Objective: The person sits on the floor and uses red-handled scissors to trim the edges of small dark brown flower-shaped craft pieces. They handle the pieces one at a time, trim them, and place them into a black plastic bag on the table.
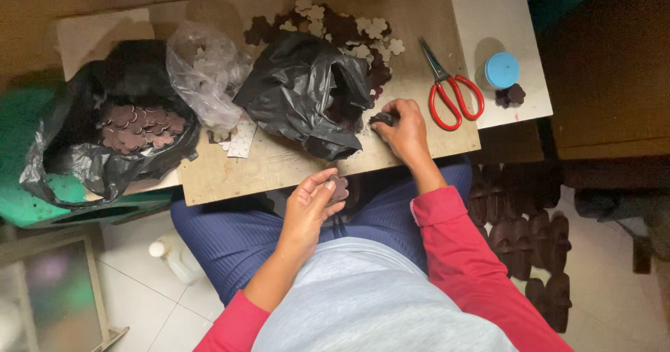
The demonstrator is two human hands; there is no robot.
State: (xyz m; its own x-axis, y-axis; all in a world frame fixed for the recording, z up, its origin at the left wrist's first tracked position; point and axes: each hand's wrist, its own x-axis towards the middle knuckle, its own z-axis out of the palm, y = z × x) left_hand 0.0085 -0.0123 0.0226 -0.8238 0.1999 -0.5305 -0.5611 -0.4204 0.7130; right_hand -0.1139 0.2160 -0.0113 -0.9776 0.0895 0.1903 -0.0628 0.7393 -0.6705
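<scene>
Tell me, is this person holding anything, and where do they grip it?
The left hand pinches a brown flower-shaped piece by its edge, between thumb and fingers. The right hand closes over a small dark piece on the wooden board; its exact grip is hidden.

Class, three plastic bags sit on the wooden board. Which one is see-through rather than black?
The middle bag, between the two black ones. Pale flower-shaped cutouts show through its clear plastic, while the left bag and right bag are opaque black.
</scene>
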